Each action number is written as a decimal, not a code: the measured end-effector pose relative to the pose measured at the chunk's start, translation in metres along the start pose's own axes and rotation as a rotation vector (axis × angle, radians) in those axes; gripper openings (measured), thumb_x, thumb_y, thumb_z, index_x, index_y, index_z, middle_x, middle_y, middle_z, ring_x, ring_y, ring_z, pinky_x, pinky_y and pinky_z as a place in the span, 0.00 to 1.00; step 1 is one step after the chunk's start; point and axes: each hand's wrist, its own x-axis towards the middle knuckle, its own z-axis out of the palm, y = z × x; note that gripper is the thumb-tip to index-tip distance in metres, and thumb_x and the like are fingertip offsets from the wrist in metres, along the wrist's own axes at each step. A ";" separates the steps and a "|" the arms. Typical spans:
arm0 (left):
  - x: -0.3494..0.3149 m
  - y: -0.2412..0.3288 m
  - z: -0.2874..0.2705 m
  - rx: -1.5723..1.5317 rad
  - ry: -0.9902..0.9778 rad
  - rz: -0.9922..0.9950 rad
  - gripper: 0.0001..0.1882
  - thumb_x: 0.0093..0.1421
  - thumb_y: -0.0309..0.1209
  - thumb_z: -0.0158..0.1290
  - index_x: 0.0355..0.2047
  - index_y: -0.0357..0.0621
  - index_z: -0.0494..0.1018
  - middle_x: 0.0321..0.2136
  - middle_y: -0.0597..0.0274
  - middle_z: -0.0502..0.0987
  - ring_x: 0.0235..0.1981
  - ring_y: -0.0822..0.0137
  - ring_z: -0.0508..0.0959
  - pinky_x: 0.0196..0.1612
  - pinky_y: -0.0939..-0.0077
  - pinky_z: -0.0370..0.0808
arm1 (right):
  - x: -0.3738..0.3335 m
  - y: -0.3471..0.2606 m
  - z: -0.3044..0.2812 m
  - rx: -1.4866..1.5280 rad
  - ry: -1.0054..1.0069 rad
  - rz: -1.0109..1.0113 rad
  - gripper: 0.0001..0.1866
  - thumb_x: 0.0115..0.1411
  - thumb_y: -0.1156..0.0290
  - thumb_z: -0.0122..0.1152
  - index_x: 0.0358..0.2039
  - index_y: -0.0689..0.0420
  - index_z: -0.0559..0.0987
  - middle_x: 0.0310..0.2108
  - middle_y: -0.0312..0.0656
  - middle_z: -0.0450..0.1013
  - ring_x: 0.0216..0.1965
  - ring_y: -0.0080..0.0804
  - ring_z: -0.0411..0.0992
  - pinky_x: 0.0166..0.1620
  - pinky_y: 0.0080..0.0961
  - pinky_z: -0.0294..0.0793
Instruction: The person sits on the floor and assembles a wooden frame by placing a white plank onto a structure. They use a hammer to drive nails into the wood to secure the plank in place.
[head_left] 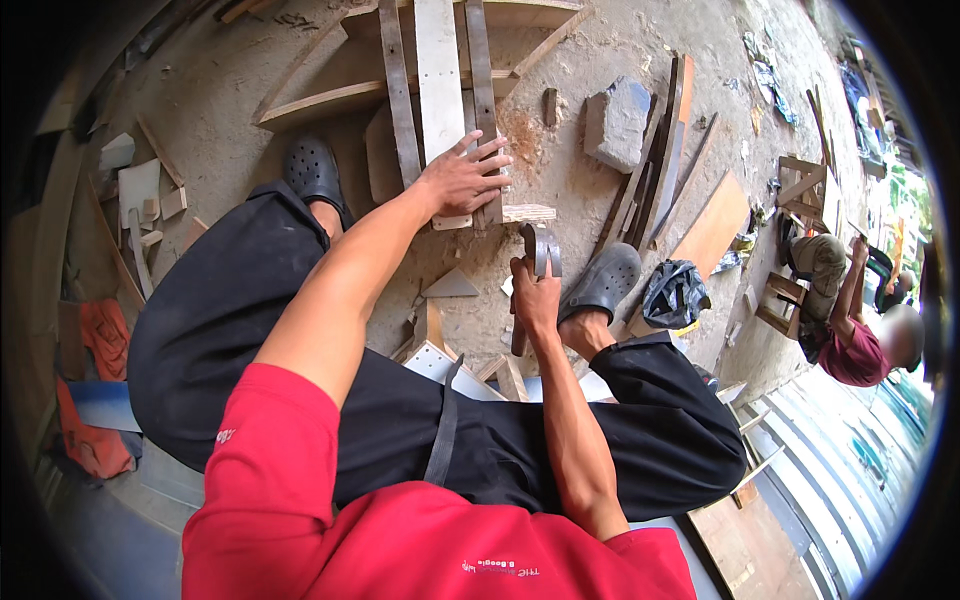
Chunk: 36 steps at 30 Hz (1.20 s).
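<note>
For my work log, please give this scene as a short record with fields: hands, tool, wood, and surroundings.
left hand: flat on the slats, fingers spread
right hand: gripping a hammer, head up
slats: three, side by side, running away from the person on a wooden frame
feet: dark clogs on the concrete floor
nearby: stone block, black bag, loose boards
other person: seated at right

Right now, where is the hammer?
In the head view, the hammer is right of centre, gripped in the right hand, just below the wooden slats and beside the grey clog.
</note>
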 end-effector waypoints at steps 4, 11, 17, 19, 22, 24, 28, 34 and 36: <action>0.006 0.002 -0.008 -0.007 -0.053 -0.014 0.15 0.66 0.45 0.44 0.46 0.58 0.74 0.54 0.68 0.69 0.68 0.64 0.54 0.72 0.53 0.38 | -0.004 -0.006 0.003 -0.047 0.024 -0.025 0.11 0.60 0.65 0.59 0.30 0.60 0.74 0.14 0.35 0.66 0.11 0.25 0.65 0.16 0.27 0.64; 0.012 0.001 -0.011 -0.051 -0.028 -0.001 0.13 0.64 0.45 0.47 0.39 0.56 0.76 0.46 0.68 0.72 0.65 0.64 0.59 0.71 0.52 0.42 | -0.012 -0.007 0.024 -0.159 0.122 -0.274 0.12 0.59 0.64 0.62 0.33 0.61 0.75 0.23 0.55 0.74 0.25 0.54 0.75 0.31 0.39 0.72; 0.012 0.000 -0.015 -0.091 -0.026 0.003 0.11 0.63 0.44 0.49 0.38 0.56 0.77 0.45 0.69 0.72 0.64 0.64 0.59 0.71 0.51 0.43 | 0.017 -0.001 0.038 0.026 0.223 -0.130 0.13 0.57 0.67 0.64 0.38 0.60 0.75 0.30 0.49 0.77 0.31 0.41 0.77 0.35 0.33 0.74; 0.015 -0.001 -0.015 -0.103 -0.030 0.008 0.11 0.63 0.44 0.49 0.38 0.56 0.77 0.45 0.68 0.72 0.65 0.64 0.59 0.71 0.51 0.43 | 0.035 0.014 0.043 0.110 0.218 -0.141 0.14 0.59 0.68 0.65 0.43 0.60 0.78 0.36 0.40 0.79 0.32 0.24 0.76 0.35 0.25 0.75; 0.015 -0.002 -0.013 -0.123 -0.037 0.009 0.11 0.63 0.44 0.49 0.38 0.56 0.76 0.45 0.68 0.72 0.65 0.63 0.59 0.71 0.50 0.43 | 0.037 0.015 0.044 0.099 0.200 -0.130 0.17 0.58 0.70 0.65 0.48 0.60 0.78 0.40 0.40 0.79 0.35 0.27 0.77 0.40 0.27 0.76; 0.014 -0.003 -0.013 -0.128 -0.035 0.012 0.11 0.63 0.44 0.49 0.38 0.56 0.76 0.46 0.68 0.72 0.65 0.63 0.59 0.71 0.50 0.43 | 0.037 0.012 0.045 0.101 0.211 -0.175 0.17 0.58 0.69 0.66 0.47 0.59 0.78 0.40 0.41 0.79 0.35 0.29 0.77 0.40 0.28 0.75; 0.013 -0.002 -0.013 -0.128 -0.026 0.022 0.11 0.63 0.44 0.49 0.38 0.56 0.76 0.46 0.68 0.72 0.65 0.63 0.58 0.71 0.50 0.43 | 0.040 0.007 0.042 0.017 0.235 -0.168 0.15 0.57 0.66 0.67 0.44 0.58 0.78 0.35 0.42 0.80 0.34 0.29 0.77 0.40 0.29 0.74; 0.014 -0.001 -0.014 -0.094 -0.044 -0.004 0.12 0.62 0.45 0.50 0.41 0.58 0.77 0.55 0.71 0.70 0.66 0.66 0.57 0.71 0.48 0.41 | 0.052 0.007 0.041 0.010 0.233 -0.165 0.16 0.57 0.63 0.69 0.40 0.58 0.76 0.30 0.42 0.79 0.31 0.26 0.76 0.38 0.28 0.74; 0.011 0.002 -0.013 -0.077 0.024 -0.043 0.13 0.62 0.46 0.50 0.43 0.59 0.77 0.58 0.72 0.69 0.67 0.68 0.57 0.71 0.48 0.41 | 0.053 0.008 0.042 0.047 0.233 -0.142 0.16 0.57 0.64 0.69 0.40 0.58 0.75 0.29 0.41 0.79 0.31 0.25 0.75 0.38 0.28 0.74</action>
